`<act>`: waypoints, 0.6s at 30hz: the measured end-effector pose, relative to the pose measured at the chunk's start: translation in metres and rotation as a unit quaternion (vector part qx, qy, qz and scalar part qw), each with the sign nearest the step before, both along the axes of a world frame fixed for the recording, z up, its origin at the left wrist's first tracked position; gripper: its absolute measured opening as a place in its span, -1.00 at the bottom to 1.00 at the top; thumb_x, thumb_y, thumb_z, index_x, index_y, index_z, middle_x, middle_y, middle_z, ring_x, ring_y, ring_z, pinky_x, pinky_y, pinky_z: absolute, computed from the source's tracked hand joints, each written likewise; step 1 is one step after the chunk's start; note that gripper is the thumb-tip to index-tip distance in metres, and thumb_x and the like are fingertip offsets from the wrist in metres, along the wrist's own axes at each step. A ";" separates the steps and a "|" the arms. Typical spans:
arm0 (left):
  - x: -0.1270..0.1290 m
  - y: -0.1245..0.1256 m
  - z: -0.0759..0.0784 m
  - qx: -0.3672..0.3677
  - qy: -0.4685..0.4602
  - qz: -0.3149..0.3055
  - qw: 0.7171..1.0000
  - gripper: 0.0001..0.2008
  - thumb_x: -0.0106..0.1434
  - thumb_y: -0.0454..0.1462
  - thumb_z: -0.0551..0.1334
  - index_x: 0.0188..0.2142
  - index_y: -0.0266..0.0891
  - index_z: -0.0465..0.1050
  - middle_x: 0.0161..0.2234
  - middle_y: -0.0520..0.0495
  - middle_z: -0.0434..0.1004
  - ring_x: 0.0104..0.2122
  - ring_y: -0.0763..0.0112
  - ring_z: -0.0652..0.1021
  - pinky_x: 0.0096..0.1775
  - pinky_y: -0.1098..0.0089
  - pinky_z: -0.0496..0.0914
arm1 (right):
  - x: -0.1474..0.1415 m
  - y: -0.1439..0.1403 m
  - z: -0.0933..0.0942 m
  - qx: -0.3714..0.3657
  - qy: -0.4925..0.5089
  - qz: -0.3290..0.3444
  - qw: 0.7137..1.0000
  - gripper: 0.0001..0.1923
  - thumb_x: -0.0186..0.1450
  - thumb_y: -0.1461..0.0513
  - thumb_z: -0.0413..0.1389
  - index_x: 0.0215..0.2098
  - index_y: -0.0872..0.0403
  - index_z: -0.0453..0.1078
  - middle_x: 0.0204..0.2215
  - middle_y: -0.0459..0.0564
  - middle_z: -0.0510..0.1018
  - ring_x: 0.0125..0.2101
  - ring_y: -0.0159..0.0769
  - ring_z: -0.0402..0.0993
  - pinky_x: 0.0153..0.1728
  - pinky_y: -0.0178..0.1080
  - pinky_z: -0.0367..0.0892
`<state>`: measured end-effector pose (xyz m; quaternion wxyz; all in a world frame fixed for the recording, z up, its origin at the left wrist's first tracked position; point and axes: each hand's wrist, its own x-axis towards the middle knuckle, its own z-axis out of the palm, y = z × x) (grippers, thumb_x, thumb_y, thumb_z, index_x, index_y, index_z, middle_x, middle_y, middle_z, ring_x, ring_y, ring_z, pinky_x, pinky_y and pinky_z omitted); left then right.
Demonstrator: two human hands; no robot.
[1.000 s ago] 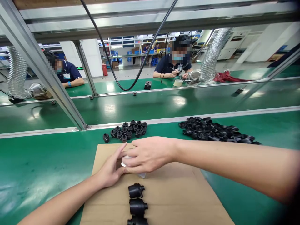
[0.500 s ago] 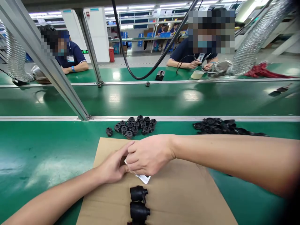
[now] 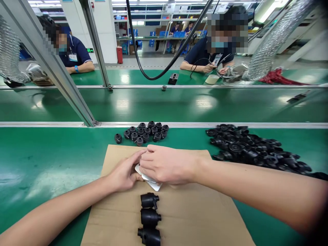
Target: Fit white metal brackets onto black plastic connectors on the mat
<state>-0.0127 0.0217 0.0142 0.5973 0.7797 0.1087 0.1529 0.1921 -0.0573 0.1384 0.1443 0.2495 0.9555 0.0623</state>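
My left hand and my right hand meet over a brown cardboard sheet on the green bench. Both grip a small flat white piece, most of it hidden under my right fingers. Just below the hands, three black plastic parts lie in a column on the cardboard. A cluster of small black caps sits beyond the cardboard's far edge. A bigger heap of black ring-shaped parts lies to the right.
A slanted aluminium post meets the metal rail at the bench's back. Behind runs a green conveyor belt. Two people sit at the far bench. A black cable hangs down in a loop.
The view tilted down, bringing a third black part into sight at the bottom. My hands stay together on the white piece, my right fingers shifted slightly over it.
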 end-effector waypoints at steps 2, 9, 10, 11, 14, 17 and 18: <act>-0.001 0.001 -0.002 -0.005 -0.004 -0.005 1.000 -0.15 0.40 -0.27 0.38 0.52 -0.17 -0.05 0.30 -0.33 0.39 0.25 -0.08 0.47 0.15 0.08 0.51 | -0.003 -0.007 -0.002 0.002 0.016 -0.042 0.999 -0.70 0.26 0.25 0.31 -0.07 0.21 0.47 -0.28 0.08 0.48 -0.19 -0.06 0.32 -0.23 -0.07 0.16; -0.001 -0.003 -0.012 0.025 -0.055 0.011 0.998 -0.13 0.37 -0.28 0.40 0.51 -0.11 -0.04 0.39 -0.30 0.25 0.36 -0.04 0.34 0.36 -0.01 0.32 | -0.001 -0.030 0.002 0.011 0.099 -0.157 0.983 -0.50 0.26 0.31 0.36 0.13 0.16 0.39 0.03 0.14 0.50 0.03 -0.02 0.36 -0.12 -0.05 0.29; 0.000 -0.005 -0.013 0.033 -0.060 0.027 0.997 -0.11 0.37 -0.27 0.40 0.51 -0.11 -0.06 0.40 -0.29 0.22 0.36 -0.04 0.33 0.36 0.00 0.32 | 0.000 -0.033 0.002 0.007 0.117 -0.181 0.977 -0.41 0.26 0.29 0.37 0.21 0.15 0.36 0.08 0.15 0.50 0.02 0.00 0.36 -0.09 -0.02 0.32; 0.000 -0.007 -0.014 0.041 -0.063 0.043 0.996 -0.09 0.36 -0.26 0.41 0.52 -0.10 -0.08 0.40 -0.29 0.22 0.36 -0.05 0.34 0.35 0.01 0.34 | 0.001 -0.036 0.000 0.001 0.144 -0.209 0.967 -0.31 0.26 0.26 0.39 0.29 0.13 0.30 0.12 0.16 0.49 0.02 0.03 0.37 -0.05 0.01 0.36; 0.004 -0.010 -0.016 0.070 -0.065 0.067 0.993 0.04 0.30 -0.27 0.45 0.55 -0.09 -0.19 0.31 -0.27 0.37 0.27 -0.04 0.45 0.30 0.03 0.40 | 0.011 -0.050 -0.025 0.003 0.247 -0.281 0.927 -0.12 0.32 0.20 0.36 0.49 0.00 0.08 0.22 0.14 0.47 0.04 0.08 0.43 0.09 0.11 0.41; 0.012 -0.007 -0.016 0.102 -0.050 0.077 0.991 0.18 0.18 -0.26 0.53 0.55 -0.13 -0.22 0.21 -0.25 0.49 0.17 -0.03 0.53 0.26 0.09 0.44 | 0.038 -0.054 -0.065 0.066 0.330 -0.273 0.901 -0.22 0.46 0.11 0.21 0.53 -0.27 -0.02 0.33 -0.02 0.39 0.19 0.18 0.40 0.16 0.18 0.45; 0.015 -0.004 -0.015 0.112 -0.037 0.085 0.989 0.22 0.13 -0.23 0.56 0.55 -0.14 -0.22 0.18 -0.24 0.51 0.14 -0.03 0.56 0.23 0.11 0.46 | 0.049 -0.048 -0.076 0.092 0.380 -0.287 0.874 -0.25 0.45 0.04 0.22 0.51 -0.35 0.03 0.28 -0.06 0.44 0.18 0.20 0.43 0.10 0.14 0.52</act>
